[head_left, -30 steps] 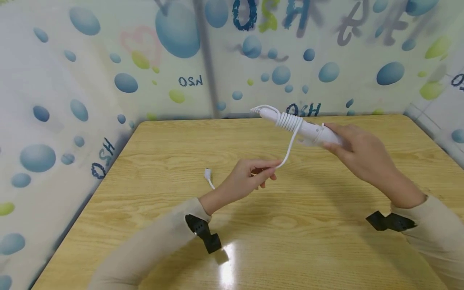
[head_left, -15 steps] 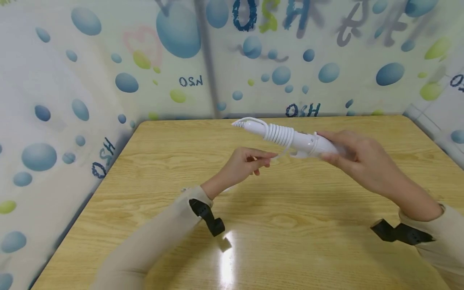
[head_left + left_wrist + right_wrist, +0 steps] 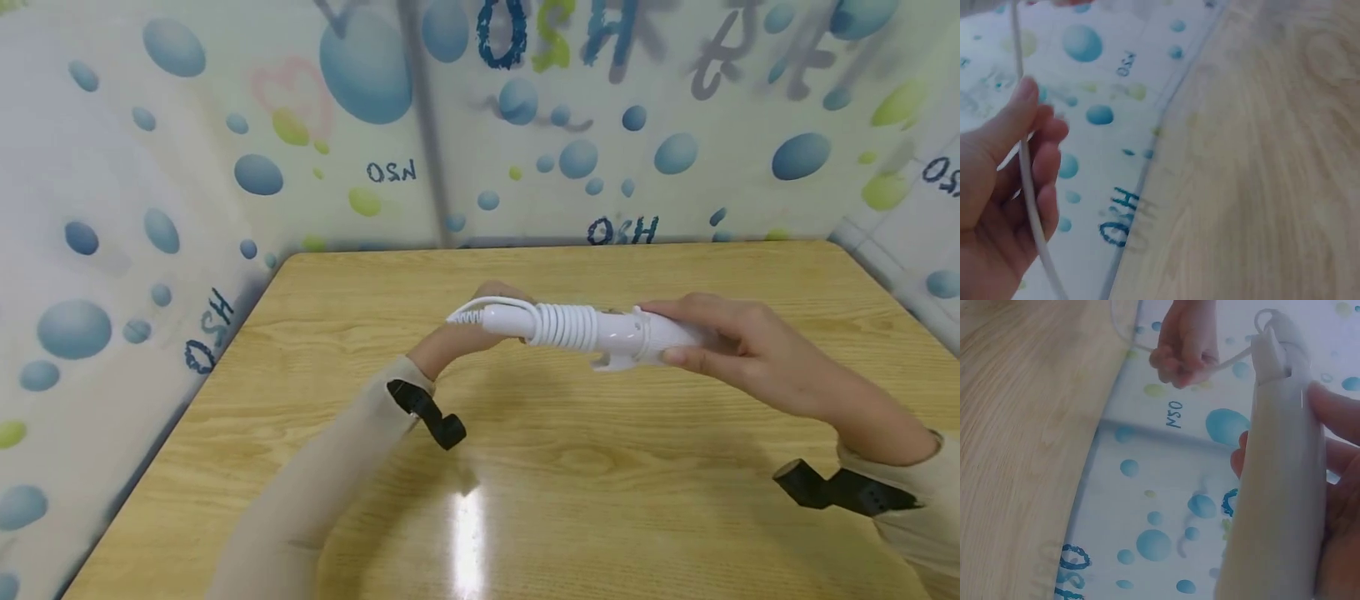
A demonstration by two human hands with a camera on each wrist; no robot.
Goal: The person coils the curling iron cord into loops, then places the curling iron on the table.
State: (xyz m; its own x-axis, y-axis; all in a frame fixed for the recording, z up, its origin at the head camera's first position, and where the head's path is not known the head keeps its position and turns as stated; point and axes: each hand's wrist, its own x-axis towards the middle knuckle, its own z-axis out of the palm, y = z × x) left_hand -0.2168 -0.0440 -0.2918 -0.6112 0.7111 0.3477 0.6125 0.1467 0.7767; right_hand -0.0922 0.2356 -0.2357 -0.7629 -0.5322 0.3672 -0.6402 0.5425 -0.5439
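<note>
A white, wand-shaped corded appliance (image 3: 622, 335) is held nearly level above the table, a small hook-like part sticking out below. My right hand (image 3: 750, 354) grips its thick right end, thumb on the near side. Several turns of white cord (image 3: 566, 327) wrap its narrower left part, beside a ribbed cord sleeve (image 3: 467, 317). My left hand (image 3: 456, 346) is behind that left end, its fingers mostly hidden in the head view. In the left wrist view, thumb and curled fingers hold a loose stretch of cord (image 3: 1035, 219), which runs on past the hand.
A wooden table (image 3: 600, 500) spreads beneath both hands, glare near its front. Behind it stands a wall covering (image 3: 480, 125) printed with blue and green drops. Black wrist cameras (image 3: 427, 412) sit on both sleeves.
The appliance has come down and left, turning from tilted to nearly level. My left hand has gone from below it to behind it with the cord. The cord's plug has dropped out of sight.
</note>
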